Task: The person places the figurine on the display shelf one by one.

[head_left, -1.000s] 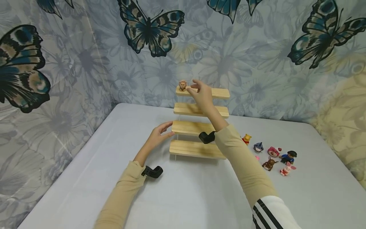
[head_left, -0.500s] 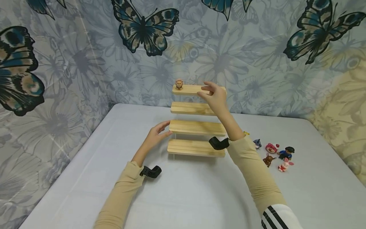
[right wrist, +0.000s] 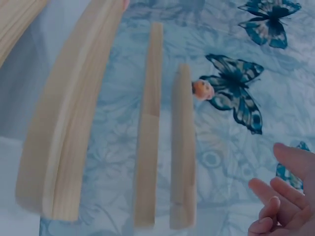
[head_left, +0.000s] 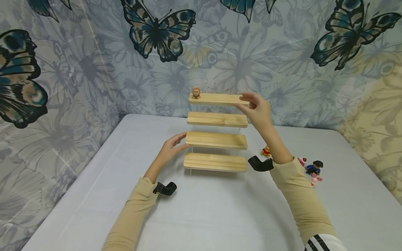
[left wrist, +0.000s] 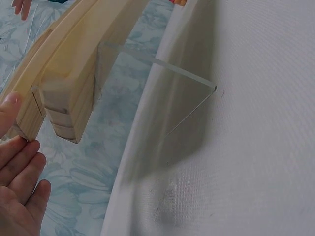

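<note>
A tiered display shelf with wooden planks (head_left: pixel 216 140) on clear supports stands on the table. My left hand (head_left: pixel 171 148) is at the left end of its second plank from the bottom. In the left wrist view, the thumb (left wrist: pixel 9 110) and fingers of that hand hold the plank's end from two sides. On the top plank, at its left end, sits a small lion-like figurine (head_left: pixel 196 92). Beside the right end of the top plank is my right hand (head_left: pixel 259 111), holding nothing. The right wrist view shows its fingers (right wrist: pixel 283 196) loosely bent, apart from the planks.
Several small figurines lie on the white table at the right: a red-and-yellow bear (head_left: pixel 266 151), a figure in a black cap (head_left: pixel 314 167) and a pink-eared one (head_left: pixel 315 179). My right forearm hides others. A butterfly-print cloth (head_left: pixel 245 66) hangs behind the table.
My right hand has moved right along the top plank, away from the lion-like figurine, which stays in place. The left hand keeps its place at the shelf. The head view has shifted slightly.
</note>
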The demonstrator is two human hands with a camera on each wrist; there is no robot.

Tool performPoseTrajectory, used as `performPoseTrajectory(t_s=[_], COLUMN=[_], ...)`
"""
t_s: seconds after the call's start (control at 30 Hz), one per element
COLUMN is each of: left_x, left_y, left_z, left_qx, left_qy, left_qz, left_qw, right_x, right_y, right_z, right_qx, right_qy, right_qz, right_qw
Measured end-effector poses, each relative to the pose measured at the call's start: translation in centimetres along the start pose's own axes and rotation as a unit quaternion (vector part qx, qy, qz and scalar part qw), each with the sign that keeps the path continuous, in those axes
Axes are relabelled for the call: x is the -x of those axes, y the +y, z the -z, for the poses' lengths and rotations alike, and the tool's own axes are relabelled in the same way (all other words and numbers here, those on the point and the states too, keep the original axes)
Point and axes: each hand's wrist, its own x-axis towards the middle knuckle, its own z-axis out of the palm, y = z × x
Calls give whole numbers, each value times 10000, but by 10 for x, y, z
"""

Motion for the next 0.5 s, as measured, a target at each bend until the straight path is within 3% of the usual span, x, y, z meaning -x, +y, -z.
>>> performPoseTrajectory(t_s=[0.1,0.23,0.33,0.5], left_x=[3,6,7,8], left_y=[13,29,34,34], left_z=[-1,-2,-2,-2], left_qx=[-2,-175,-302,-320], left_qy=[-18,-46,-43,-7], left_qz=[-21,-112,-95,-25], left_qw=[10000,9998,9995,9995], right_x=[9,19,28,45], right_y=[-11,-3,8,2], right_z=[10,24,35,50], right_qx=[90,245,313,678], right_qy=[306,559,567,460], right_qz=[291,246,115,130], right_qw=[9991,9978,9978,9965])
